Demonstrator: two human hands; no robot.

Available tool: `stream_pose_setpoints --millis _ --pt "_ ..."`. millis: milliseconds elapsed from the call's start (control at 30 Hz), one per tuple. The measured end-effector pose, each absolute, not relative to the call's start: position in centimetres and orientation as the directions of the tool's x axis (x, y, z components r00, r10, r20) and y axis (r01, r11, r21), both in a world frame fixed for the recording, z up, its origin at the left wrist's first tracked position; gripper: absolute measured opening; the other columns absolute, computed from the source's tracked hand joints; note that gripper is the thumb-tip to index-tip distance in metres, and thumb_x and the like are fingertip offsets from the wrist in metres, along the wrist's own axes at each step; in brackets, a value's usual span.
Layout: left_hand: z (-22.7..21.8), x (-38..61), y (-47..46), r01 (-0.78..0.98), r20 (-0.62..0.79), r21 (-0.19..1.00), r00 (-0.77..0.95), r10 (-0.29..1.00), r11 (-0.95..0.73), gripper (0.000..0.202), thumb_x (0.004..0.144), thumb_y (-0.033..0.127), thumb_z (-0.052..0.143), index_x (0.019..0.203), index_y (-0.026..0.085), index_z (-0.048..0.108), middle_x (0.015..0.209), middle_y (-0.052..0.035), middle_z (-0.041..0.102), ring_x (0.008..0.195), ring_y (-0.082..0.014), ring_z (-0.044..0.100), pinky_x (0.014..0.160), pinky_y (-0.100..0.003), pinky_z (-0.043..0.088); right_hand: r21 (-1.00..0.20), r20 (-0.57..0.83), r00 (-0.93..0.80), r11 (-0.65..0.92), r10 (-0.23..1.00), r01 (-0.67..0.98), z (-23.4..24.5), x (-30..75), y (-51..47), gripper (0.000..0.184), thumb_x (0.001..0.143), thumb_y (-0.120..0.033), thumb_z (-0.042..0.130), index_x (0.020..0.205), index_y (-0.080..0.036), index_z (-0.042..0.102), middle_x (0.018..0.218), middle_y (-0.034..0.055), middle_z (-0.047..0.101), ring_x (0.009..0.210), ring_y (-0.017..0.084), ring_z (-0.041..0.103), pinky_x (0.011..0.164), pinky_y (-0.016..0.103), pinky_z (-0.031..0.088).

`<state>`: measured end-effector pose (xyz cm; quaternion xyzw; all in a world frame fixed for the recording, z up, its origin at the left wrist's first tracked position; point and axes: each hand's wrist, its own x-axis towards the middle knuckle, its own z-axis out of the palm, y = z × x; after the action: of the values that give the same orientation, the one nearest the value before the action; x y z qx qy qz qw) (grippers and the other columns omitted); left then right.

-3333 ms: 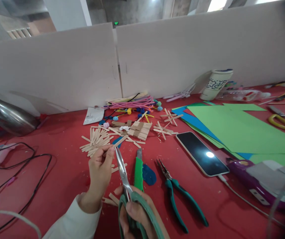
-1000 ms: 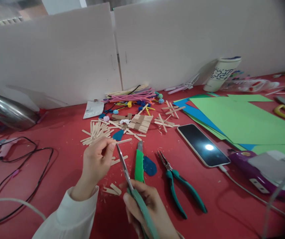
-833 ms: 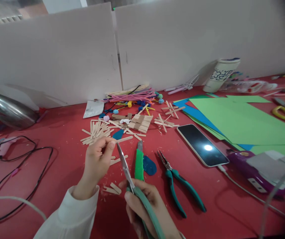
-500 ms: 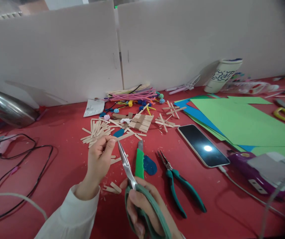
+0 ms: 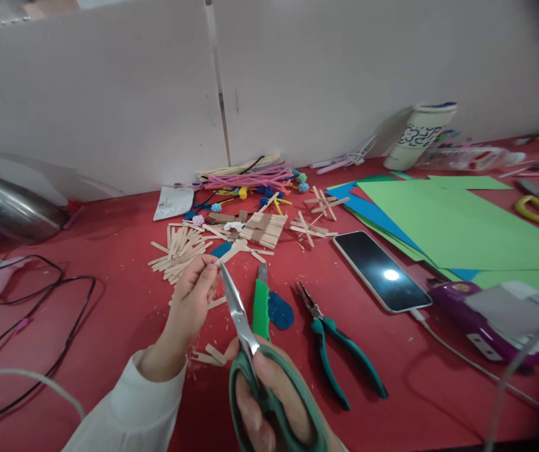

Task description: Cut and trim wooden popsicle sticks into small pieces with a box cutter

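Note:
Between the thumb and fingers of my left hand [image 5: 194, 295] is a wooden craft stick [image 5: 232, 251], pointing up and to the right. My right hand [image 5: 269, 389] grips green-handled scissors [image 5: 237, 307] by the loops. The scissor tips lie right at the stick, close to my left fingertips; whether the blades touch it I cannot tell. Just right of the scissors lies a green utility knife [image 5: 261, 307], partly hidden by my right hand, with a dark blue flat piece [image 5: 280, 311] beside it. Short cut stick pieces [image 5: 210, 356] rest below my left hand.
Pliers [image 5: 330, 345] and a phone [image 5: 382, 271] on a cable lie to the right, near green paper sheets [image 5: 458, 220]. Behind are a stick pile [image 5: 179, 251], joined sticks [image 5: 264, 230] and pipe cleaners [image 5: 250, 179]. A metal jug [image 5: 15, 204] and black cable [image 5: 62, 339] occupy the left.
The craft stick now angles more steeply upward from my left fingers. The scissor handles have spread a little wider in my right hand. The whole view has shifted slightly.

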<state>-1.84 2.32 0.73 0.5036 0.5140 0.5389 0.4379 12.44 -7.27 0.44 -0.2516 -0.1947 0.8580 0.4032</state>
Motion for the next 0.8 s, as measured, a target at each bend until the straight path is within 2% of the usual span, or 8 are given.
stream_pose_setpoints --millis 100,267,367,467,700,800 --pt "0.9 -1.7 2.3 0.101 0.103 0.991 -0.113 0.988 -0.092 0.014 0.078 0.032 0.056 0.077 0.018 0.057 0.054 0.0061 0.046 0.045 -0.0055 0.039 0.043 -0.016 0.033 -0.521 -0.243 -0.551 -0.586 0.799 -0.620 0.0 12.3 -7.3 0.044 0.084 -0.050 0.053 0.110 -0.015 0.049 0.056 -0.0054 0.049 0.039 0.002 0.036 0.039 0.013 0.032" --pt "0.6 -1.2 2.3 0.050 0.085 0.996 -0.192 0.978 -0.077 0.018 0.075 0.034 0.062 0.080 0.017 0.061 0.063 0.0017 0.062 0.050 -0.0073 0.051 0.048 -0.018 0.043 -0.510 -0.194 -0.568 -0.577 0.800 -0.638 -0.4 12.1 -7.3 0.046 0.084 -0.053 0.050 0.111 -0.015 0.049 0.058 -0.0044 0.051 0.041 0.003 0.040 0.042 0.014 0.038" --pt "0.4 -1.0 2.3 0.019 0.086 0.996 -0.205 0.975 -0.084 0.021 0.075 0.037 0.064 0.080 0.017 0.060 0.073 -0.0029 0.070 0.064 -0.0121 0.062 0.057 -0.022 0.049 -0.510 -0.201 -0.564 -0.577 0.801 -0.638 -0.3 12.0 -7.3 0.039 0.087 -0.049 0.048 0.108 -0.015 0.050 0.057 -0.0043 0.051 0.041 0.003 0.040 0.042 0.014 0.039" --pt "0.4 -1.0 2.2 -0.036 0.075 0.996 -0.199 0.977 -0.084 0.023 0.074 0.038 0.066 0.080 0.018 0.058 0.078 -0.0050 0.073 0.073 -0.0161 0.067 0.063 -0.025 0.052 -0.494 -0.196 -0.550 -0.567 0.811 -0.659 -0.1 11.8 -7.3 0.036 0.088 -0.047 0.047 0.107 -0.016 0.050 0.057 -0.0045 0.051 0.040 0.003 0.040 0.042 0.015 0.040" --pt "1.0 -0.5 1.9 -0.052 0.067 0.995 -0.197 0.978 -0.079 0.030 0.070 0.039 0.069 0.088 0.017 0.056 0.085 -0.0078 0.074 0.072 -0.0196 0.069 0.059 -0.028 0.054 -0.499 -0.207 -0.540 -0.563 0.816 -0.659 0.0 11.8 -7.6 0.036 0.088 -0.046 0.047 0.109 -0.016 0.049 0.058 -0.0049 0.051 0.039 0.003 0.039 0.041 0.015 0.040" --pt "1.1 -0.3 1.9 -0.040 0.084 0.995 -0.208 0.974 -0.094 0.032 0.068 0.041 0.070 0.085 0.017 0.056 0.084 -0.0078 0.074 0.074 -0.0206 0.069 0.062 -0.029 0.054 -0.492 -0.206 -0.547 -0.569 0.812 -0.659 0.0 11.9 -7.6 0.036 0.089 -0.045 0.047 0.111 -0.016 0.049 0.057 -0.0051 0.051 0.039 0.003 0.040 0.042 0.014 0.040"
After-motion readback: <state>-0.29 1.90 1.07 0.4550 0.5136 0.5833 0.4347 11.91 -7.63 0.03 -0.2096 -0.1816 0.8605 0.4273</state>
